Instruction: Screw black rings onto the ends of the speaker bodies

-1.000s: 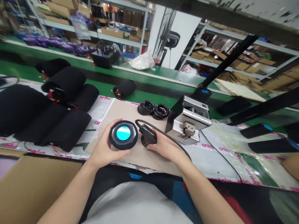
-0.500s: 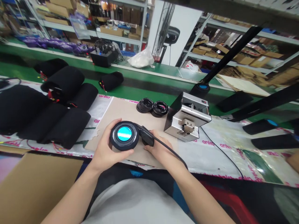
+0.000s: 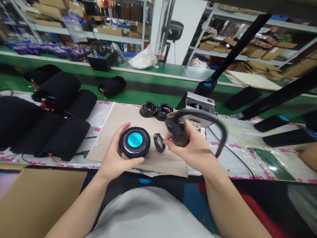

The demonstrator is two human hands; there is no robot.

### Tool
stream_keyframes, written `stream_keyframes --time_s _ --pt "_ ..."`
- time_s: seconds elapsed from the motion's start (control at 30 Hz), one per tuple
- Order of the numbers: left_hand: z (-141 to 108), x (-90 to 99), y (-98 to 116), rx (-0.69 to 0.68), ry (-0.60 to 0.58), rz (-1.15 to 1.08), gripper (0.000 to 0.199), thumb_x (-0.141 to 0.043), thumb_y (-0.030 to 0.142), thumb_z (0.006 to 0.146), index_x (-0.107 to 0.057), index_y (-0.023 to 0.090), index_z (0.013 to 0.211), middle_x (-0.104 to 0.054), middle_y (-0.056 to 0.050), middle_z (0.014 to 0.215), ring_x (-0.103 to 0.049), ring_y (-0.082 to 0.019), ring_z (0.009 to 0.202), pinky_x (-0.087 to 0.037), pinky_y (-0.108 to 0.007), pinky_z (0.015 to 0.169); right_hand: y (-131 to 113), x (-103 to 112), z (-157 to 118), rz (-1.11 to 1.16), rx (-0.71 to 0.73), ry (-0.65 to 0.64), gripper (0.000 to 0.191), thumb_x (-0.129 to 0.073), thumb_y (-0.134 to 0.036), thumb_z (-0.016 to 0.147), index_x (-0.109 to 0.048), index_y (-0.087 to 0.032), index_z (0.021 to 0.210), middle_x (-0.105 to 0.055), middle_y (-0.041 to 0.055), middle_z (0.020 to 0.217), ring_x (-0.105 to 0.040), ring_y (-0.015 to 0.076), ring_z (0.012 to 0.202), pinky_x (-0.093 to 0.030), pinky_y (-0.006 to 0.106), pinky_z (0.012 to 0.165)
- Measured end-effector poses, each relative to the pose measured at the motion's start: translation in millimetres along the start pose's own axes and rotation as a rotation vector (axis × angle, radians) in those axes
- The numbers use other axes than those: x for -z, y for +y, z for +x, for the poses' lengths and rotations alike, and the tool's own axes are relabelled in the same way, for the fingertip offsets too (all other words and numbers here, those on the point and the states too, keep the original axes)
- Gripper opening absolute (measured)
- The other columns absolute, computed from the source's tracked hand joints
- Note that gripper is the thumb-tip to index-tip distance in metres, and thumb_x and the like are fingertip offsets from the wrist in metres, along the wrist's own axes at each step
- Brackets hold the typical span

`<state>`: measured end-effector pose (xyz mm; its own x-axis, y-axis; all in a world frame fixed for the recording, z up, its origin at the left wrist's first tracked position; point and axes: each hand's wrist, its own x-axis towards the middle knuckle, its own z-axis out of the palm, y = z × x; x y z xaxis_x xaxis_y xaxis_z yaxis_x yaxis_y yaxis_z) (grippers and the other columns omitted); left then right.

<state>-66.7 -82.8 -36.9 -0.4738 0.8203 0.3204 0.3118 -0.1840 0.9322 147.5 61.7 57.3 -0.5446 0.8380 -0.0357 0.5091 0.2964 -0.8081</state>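
My left hand (image 3: pixel 116 153) is wrapped round a black fabric-covered cylindrical speaker (image 3: pixel 146 147), its round end with a shiny blue centre turned up toward me. My right hand (image 3: pixel 190 148) grips a dark hand tool (image 3: pixel 178 132), blurred by motion; a thick black cord (image 3: pixel 221 127) curves from its top over the wrist. At the right fingertips is a black ring (image 3: pixel 158 143), tilted on edge; whether the fingers pinch it or only touch it I cannot tell. Beyond, two stacks of black rings (image 3: pixel 148 108) stand on a cardboard sheet (image 3: pixel 111 132).
A silver machine (image 3: pixel 198 102) stands behind my right hand. Several black fabric cylinders (image 3: pixel 56 89) with loose wires lie at left. More cylinders (image 3: pixel 271 123) lie at right, near slanting black poles. An open cardboard box (image 3: pixel 42 198) is at lower left.
My right hand has moved away from the speaker, up and to the right, lifting the corded tool. A black ring now shows beside its fingertips. The left hand still holds the speaker.
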Motion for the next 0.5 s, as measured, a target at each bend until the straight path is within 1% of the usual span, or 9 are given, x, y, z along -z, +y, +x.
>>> stream_keyframes --time_s 0.03,0.1,0.2,0.27,0.3,0.4,0.5 --pt "1 -4.7 0 -0.003 0.000 -0.002 0.106 -0.102 0.040 0.069 -0.050 0.029 0.161 -0.056 -0.015 0.164 -0.057 -0.041 0.152 -0.053 -0.055 0.124 -1 -3 -2 -0.015 0.010 -0.027 0.042 -0.076 -0.034 0.083 -0.066 -0.029 0.124 -0.080 0.0012 0.109 -0.076 0.0245 0.096 -0.057 0.037 0.088" --pt "0 -12.0 -1 -0.006 0.010 0.001 0.103 -0.100 0.041 0.071 -0.050 0.028 0.160 -0.056 -0.016 0.163 -0.058 -0.040 0.151 -0.052 -0.054 0.124 3 -12 -5 -0.049 -0.043 -0.097 0.048 -0.076 -0.034 0.085 -0.066 -0.032 0.132 -0.080 0.0001 0.119 -0.076 0.0251 0.103 -0.058 0.036 0.087" --pt "-3 -12.6 -1 -0.015 0.051 0.027 0.102 -0.100 0.044 0.071 -0.051 0.027 0.159 -0.054 -0.016 0.165 -0.058 -0.040 0.150 -0.053 -0.053 0.123 17 -25 -8 -0.044 -0.164 -0.144 0.054 -0.074 -0.032 0.086 -0.063 -0.033 0.139 -0.079 -0.0002 0.120 -0.076 0.0240 0.098 -0.058 0.033 0.080" --pt "-4 -5.4 0 -0.034 0.097 0.061 0.103 -0.101 0.044 0.069 -0.053 0.027 0.158 -0.055 -0.015 0.164 -0.058 -0.041 0.150 -0.052 -0.054 0.124 27 -31 -10 -0.071 -0.217 -0.129 0.055 -0.074 -0.031 0.086 -0.062 -0.033 0.140 -0.079 0.0011 0.118 -0.076 0.0242 0.095 -0.057 0.033 0.077" --pt "-4 -0.3 1 -0.043 0.124 0.081 0.104 -0.102 0.043 0.068 -0.054 0.028 0.158 -0.056 -0.014 0.163 -0.058 -0.041 0.150 -0.051 -0.054 0.125 31 -33 -10 -0.092 -0.233 -0.122 0.055 -0.075 -0.030 0.087 -0.062 -0.031 0.140 -0.078 0.0025 0.119 -0.076 0.0252 0.097 -0.057 0.034 0.078" --pt "-2 15.1 1 -0.054 0.203 0.115 0.105 -0.103 0.038 0.066 -0.054 0.031 0.159 -0.057 -0.012 0.161 -0.059 -0.040 0.148 -0.049 -0.057 0.127 38 -37 -8 -0.176 -0.272 -0.103 0.054 -0.076 -0.029 0.087 -0.062 -0.026 0.140 -0.077 0.0075 0.123 -0.075 0.0300 0.108 -0.056 0.037 0.087" --pt "3 23.4 -4 -0.040 0.232 0.091 0.105 -0.104 0.035 0.065 -0.055 0.034 0.159 -0.057 -0.010 0.160 -0.059 -0.039 0.148 -0.048 -0.059 0.128 37 -47 -5 -0.258 -0.263 -0.104 0.050 -0.076 -0.032 0.090 -0.062 -0.025 0.137 -0.076 0.0079 0.128 -0.072 0.0313 0.115 -0.053 0.036 0.091"
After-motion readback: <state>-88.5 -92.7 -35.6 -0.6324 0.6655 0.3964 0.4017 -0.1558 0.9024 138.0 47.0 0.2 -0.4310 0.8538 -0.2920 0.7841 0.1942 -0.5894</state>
